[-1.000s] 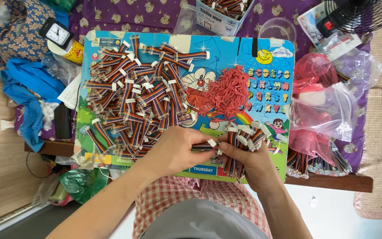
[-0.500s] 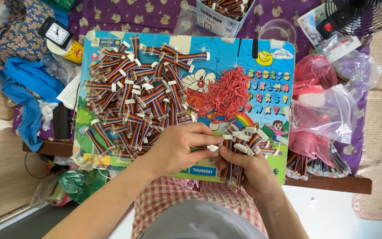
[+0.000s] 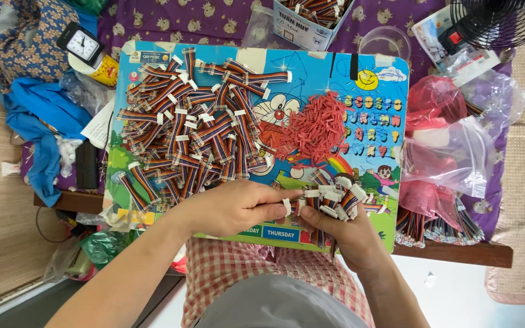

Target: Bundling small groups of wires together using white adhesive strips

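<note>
Left hand (image 3: 235,206) shifted onto cable bundle (image 3: 329,203), right hand (image 3: 341,234) gripping beneath

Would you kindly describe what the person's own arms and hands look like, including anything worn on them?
Both forearms are bare, with no sleeves in view. The left hand and right hand wear no gloves, and no rings, watch or bracelet show at fingers or wrists.

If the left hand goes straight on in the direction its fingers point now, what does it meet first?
Probably the bundle of rainbow ribbon cables held in the right hand; the left hand fingertips point rightward at it, nearly touching.
</note>
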